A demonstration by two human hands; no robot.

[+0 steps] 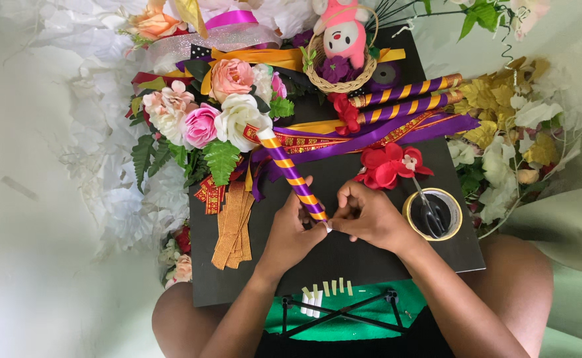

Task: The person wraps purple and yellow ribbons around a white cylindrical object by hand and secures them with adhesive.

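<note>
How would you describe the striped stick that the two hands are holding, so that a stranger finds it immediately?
On the black board across the person's lap, look at the middle, where the left hand and right hand meet. The purple and yellow striped stick runs diagonally from them towards the white rose. Two similar sticks lie untouched at the top right.

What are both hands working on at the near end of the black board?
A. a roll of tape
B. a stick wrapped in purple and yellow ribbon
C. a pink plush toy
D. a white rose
B: the left hand and right hand meet at the lower end of the purple and yellow striped stick, on the black board.
</note>
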